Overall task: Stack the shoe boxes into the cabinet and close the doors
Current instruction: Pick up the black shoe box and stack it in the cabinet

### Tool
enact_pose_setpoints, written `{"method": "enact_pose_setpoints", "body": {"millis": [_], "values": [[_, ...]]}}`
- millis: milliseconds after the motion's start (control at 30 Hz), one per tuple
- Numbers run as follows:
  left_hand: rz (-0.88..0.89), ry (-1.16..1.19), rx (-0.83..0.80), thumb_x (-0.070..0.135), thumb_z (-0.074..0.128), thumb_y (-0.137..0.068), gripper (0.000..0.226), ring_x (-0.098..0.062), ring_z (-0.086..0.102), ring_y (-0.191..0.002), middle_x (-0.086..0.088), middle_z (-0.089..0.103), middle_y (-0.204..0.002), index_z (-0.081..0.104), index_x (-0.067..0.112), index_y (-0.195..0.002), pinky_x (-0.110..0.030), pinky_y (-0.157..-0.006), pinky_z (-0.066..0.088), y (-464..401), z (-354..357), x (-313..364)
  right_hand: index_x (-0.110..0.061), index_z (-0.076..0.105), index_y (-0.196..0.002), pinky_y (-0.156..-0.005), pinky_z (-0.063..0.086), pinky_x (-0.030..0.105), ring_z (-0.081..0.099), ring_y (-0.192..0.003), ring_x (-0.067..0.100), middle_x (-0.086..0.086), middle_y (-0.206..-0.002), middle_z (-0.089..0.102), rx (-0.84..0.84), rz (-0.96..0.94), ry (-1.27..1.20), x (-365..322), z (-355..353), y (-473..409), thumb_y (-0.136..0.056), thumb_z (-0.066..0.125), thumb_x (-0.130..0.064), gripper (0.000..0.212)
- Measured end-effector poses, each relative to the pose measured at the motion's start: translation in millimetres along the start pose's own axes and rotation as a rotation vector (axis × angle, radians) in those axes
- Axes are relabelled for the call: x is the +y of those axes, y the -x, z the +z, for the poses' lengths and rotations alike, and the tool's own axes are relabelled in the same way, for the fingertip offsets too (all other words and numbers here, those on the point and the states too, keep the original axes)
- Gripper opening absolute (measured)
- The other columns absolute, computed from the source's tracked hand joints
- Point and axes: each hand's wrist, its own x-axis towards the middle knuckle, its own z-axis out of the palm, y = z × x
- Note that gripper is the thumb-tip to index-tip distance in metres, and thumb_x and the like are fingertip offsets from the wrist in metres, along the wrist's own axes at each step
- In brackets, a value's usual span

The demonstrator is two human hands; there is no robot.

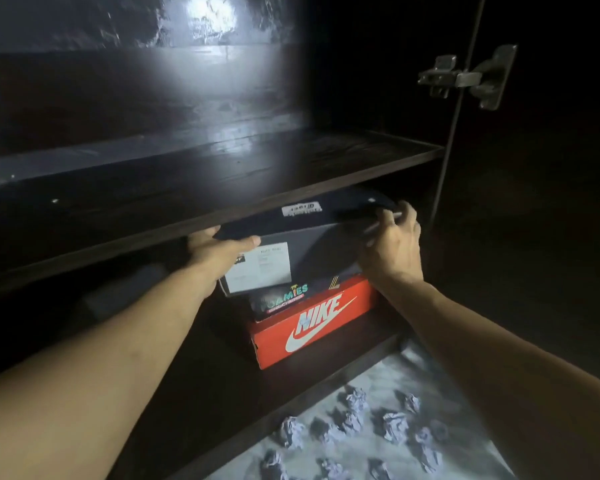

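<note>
A dark shoe box (312, 233) with a white label sits on top of a stack in the lower compartment of a dark wooden cabinet (326, 171). My left hand (215, 251) grips its left front corner and my right hand (392, 240) holds its right edge. Under it lies a black box (281, 301) with colourful lettering. The bottom box is orange (312, 327) with a white logo. The top box's lid nearly touches the underside of the shelf above.
The upper shelf (187, 174) holds nothing and reflects light. The right door (551, 237) stands open, with a metal hinge (468, 77) at the upper right. Several crumpled paper balls (354, 424) lie on the pale floor in front of the cabinet.
</note>
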Motion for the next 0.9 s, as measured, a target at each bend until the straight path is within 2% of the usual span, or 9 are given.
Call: {"method": "enact_pose_setpoints", "body": {"millis": [67, 133, 200, 300, 400, 533, 667, 800, 900], "values": [[0.031, -0.007, 0.035, 0.013, 0.082, -0.075, 0.070, -0.008, 0.047, -0.096, -0.010, 0.054, -0.138, 0.049, 0.002, -0.136, -0.001, -0.045, 0.032, -5.1, 8.7, -1.3, -0.009, 0.046, -0.138, -0.112, 0.032, 0.041, 0.023, -0.142, 0.037, 0.016, -0.156, 0.017, -0.014, -0.083, 0.020, -1.1, 15.4, 6.6, -0.086, 0.057, -0.009, 0.053], [0.078, -0.023, 0.077, 0.015, 0.083, -0.074, 0.066, -0.008, 0.050, -0.094, -0.011, 0.058, -0.133, 0.054, -0.001, -0.130, -0.001, -0.048, 0.031, -10.1, 16.2, -2.5, -0.013, 0.047, -0.138, -0.110, 0.040, 0.042, 0.035, -0.138, 0.036, 0.012, -0.159, 0.014, -0.107, -0.170, 0.025, -1.1, 31.8, 12.4, -0.088, 0.057, -0.008, 0.051], [0.112, -0.008, 0.130, 0.017, 0.084, -0.073, 0.065, -0.009, 0.052, -0.097, -0.010, 0.059, -0.131, 0.055, -0.001, -0.129, -0.002, -0.052, 0.034, -16.2, 22.3, -5.4, -0.024, 0.041, -0.145, -0.100, 0.051, 0.040, 0.047, -0.131, 0.033, 0.005, -0.163, -0.003, -0.255, -0.171, 0.026, -2.2, 44.8, 15.2, -0.091, 0.058, -0.007, 0.059], [0.146, 0.015, 0.213, 0.020, 0.086, -0.070, 0.067, -0.012, 0.057, -0.109, 0.001, 0.057, -0.123, 0.056, 0.004, -0.127, -0.004, -0.061, 0.041, -28.9, 25.9, -17.0, -0.032, 0.018, -0.154, -0.097, 0.053, 0.039, 0.035, -0.141, 0.035, 0.000, -0.162, -0.020, -0.409, -0.122, 0.016, -6.3, 52.3, 10.3, -0.092, 0.058, -0.005, 0.078], [0.093, -0.021, 0.244, 0.017, 0.087, -0.066, 0.058, -0.021, 0.066, -0.099, -0.004, 0.066, -0.114, 0.062, 0.004, -0.116, -0.023, -0.079, 0.050, -39.3, 24.7, -38.7, -0.031, 0.009, -0.156, -0.102, 0.049, 0.042, 0.023, -0.145, 0.038, 0.001, -0.163, -0.014, -0.476, -0.122, 0.012, -8.7, 54.5, -0.3, -0.090, 0.059, -0.003, 0.087], [0.017, -0.091, 0.197, 0.001, 0.072, -0.079, 0.014, -0.018, 0.062, -0.076, -0.009, 0.071, -0.094, 0.071, 0.004, -0.093, -0.022, -0.067, 0.045, -41.4, 28.9, -64.1, -0.031, 0.005, -0.155, -0.097, 0.052, 0.039, 0.028, -0.143, 0.039, 0.001, -0.164, -0.008, -0.498, -0.147, 0.054, -11.0, 58.4, -11.3, -0.089, 0.056, 0.003, 0.090], [0.042, -0.080, 0.217, -0.002, 0.069, -0.082, 0.017, -0.018, 0.060, -0.081, -0.011, 0.070, -0.103, 0.070, -0.002, -0.100, -0.025, -0.074, 0.046, -44.1, 34.5, -70.3, -0.030, 0.000, -0.155, -0.100, 0.050, 0.039, 0.027, -0.144, 0.039, 0.001, -0.164, -0.002, -0.519, -0.126, 0.049, -11.5, 62.7, -18.0, -0.089, 0.054, 0.005, 0.092], [0.029, -0.089, 0.229, -0.002, 0.069, -0.083, 0.014, -0.016, 0.059, -0.082, -0.003, 0.065, -0.096, 0.070, -0.001, -0.097, -0.023, -0.074, 0.043, -47.3, 35.0, -71.0, -0.030, 0.001, -0.155, -0.099, 0.051, 0.041, 0.031, -0.142, 0.039, 0.003, -0.164, 0.003, -0.531, -0.138, 0.056, -12.3, 63.0, -20.6, -0.088, 0.054, 0.005, 0.093], [0.007, -0.136, 0.243, 0.003, 0.072, -0.081, 0.008, -0.026, 0.069, -0.088, -0.014, 0.072, -0.101, 0.071, 0.006, -0.088, -0.031, -0.078, 0.054, -47.2, 36.1, -71.4, -0.026, 0.009, -0.156, -0.086, 0.057, 0.038, 0.051, -0.126, 0.035, 0.007, -0.157, 0.030, -0.538, -0.159, 0.033, -12.2, 58.3, -21.4, -0.087, 0.057, 0.003, 0.089]]}}
